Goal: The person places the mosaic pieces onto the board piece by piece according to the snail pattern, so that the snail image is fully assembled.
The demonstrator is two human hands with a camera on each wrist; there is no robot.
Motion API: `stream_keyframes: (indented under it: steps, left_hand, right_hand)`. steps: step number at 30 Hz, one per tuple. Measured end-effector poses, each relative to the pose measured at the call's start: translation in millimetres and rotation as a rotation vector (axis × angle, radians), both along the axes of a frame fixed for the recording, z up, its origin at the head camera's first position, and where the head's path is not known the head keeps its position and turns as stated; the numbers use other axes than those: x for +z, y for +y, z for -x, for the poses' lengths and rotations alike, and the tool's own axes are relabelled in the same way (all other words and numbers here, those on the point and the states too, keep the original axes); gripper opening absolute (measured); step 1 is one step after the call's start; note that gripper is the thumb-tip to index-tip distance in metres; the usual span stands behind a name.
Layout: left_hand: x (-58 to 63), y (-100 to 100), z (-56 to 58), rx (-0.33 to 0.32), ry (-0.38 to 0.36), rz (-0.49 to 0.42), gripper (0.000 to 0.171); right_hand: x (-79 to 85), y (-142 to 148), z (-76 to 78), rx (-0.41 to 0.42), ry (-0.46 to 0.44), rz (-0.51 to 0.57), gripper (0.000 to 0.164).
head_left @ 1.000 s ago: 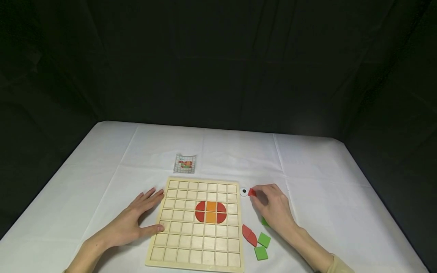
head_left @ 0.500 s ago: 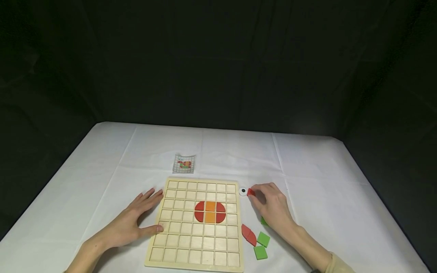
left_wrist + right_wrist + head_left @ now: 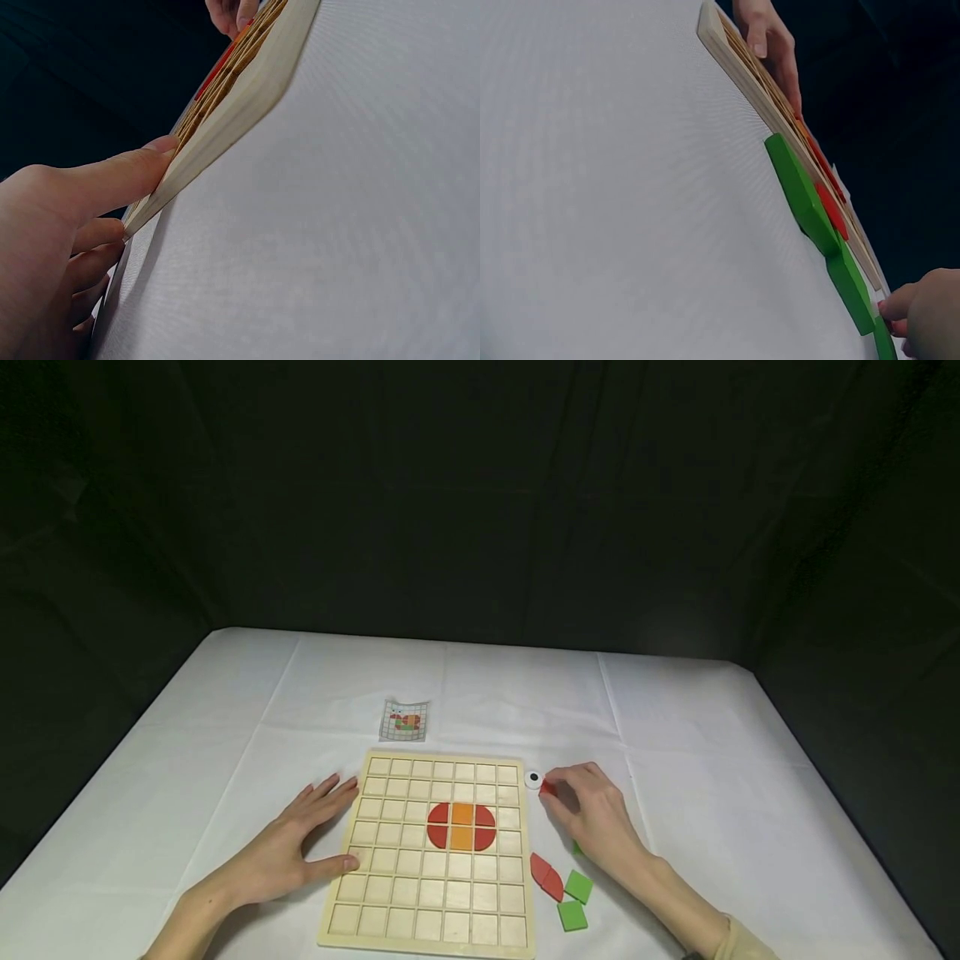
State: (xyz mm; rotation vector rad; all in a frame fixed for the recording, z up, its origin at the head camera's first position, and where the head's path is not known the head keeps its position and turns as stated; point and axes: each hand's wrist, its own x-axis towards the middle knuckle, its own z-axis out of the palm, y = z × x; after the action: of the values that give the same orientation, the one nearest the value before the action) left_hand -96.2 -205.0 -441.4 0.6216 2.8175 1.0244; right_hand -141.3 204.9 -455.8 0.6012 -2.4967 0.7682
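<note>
A pale wooden grid board [image 3: 406, 890] lies on the white tablecloth. Red curved tiles [image 3: 438, 837] and orange square tiles [image 3: 462, 837] form a rounded shape in its cells. My left hand [image 3: 273, 856] rests along the board's left side with fingers extended, its thumb [image 3: 135, 176] on the frame. To the right of the board, my right hand [image 3: 600, 818] pinches a small red tile [image 3: 548, 788] between thumb and fingers, which partly hide it. Just left of that tile is a white round eye piece [image 3: 533, 780] with a black centre.
Two red curved tiles [image 3: 546, 877] lie beside the board's right edge. Green square tiles [image 3: 578, 886] are near them, one partly hidden under my right wrist. A small picture card [image 3: 404, 722] with a gridded figure lies behind the board. Dark cloth [image 3: 480, 510] hangs beyond the table.
My right fingertips have shifted slightly left and cover more of the red tile. The left hand and the board stay in place.
</note>
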Motion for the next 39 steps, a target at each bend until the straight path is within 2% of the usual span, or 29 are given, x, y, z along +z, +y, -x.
stream_keyframes:
  steps: [9, 19, 28, 35, 39]
  left_hand:
    - [-0.4, -0.2, 0.0, -0.008, 0.013, 0.001, 0.087]
    - [-1.4, -0.9, -0.1, 0.016, -0.023, 0.016, 0.090]
    - [-1.1, -1.2, -1.4, -0.010, 0.030, -0.001, 0.086]
    - [-1.4, -2.2, -0.7, 0.002, -0.012, 0.007, 0.089]
    - [-1.6, -2.0, 0.1, -0.003, -0.007, 0.012, 0.089]
  right_hand:
    - [0.8, -1.8, -2.0, 0.020, -0.032, 0.015, 0.024]
    - [0.6, -2.6, -4.0, 0.052, -0.065, 0.043, 0.027]
    - [-2.2, -3.9, -3.6, 0.119, -0.034, 0.049, 0.029]
    - [-3.5, -5.1, -4.6, 0.149, -0.047, 0.046, 0.029]
    - [-2.2, -5.5, -5.2, 0.149, -0.056, 0.049, 0.029]
